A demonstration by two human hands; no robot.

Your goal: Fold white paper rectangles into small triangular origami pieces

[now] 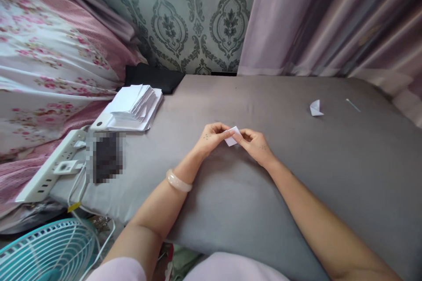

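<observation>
Between my two hands is a small folded piece of white paper (233, 137), held just above the grey-covered surface (217, 193). My left hand (215, 136) pinches its left side, thumb on top and fingers behind. From the right, my right hand (255, 144) grips the opposite edge the same way, its thumb pressed on the paper. The fingertips behind the paper are partly hidden. A pale bangle (178, 181) circles my left wrist. Farther off to the right stands a folded white paper shape (316, 108) with pointed corners.
A stack of white paper (133, 107) lies at the back left, before a black flat item (151, 78). A power strip (52, 167) with cables runs along the left edge beside a blurred dark object (107, 158). A turquoise fan (52, 250) stands below; a thin stick (353, 105) lies right.
</observation>
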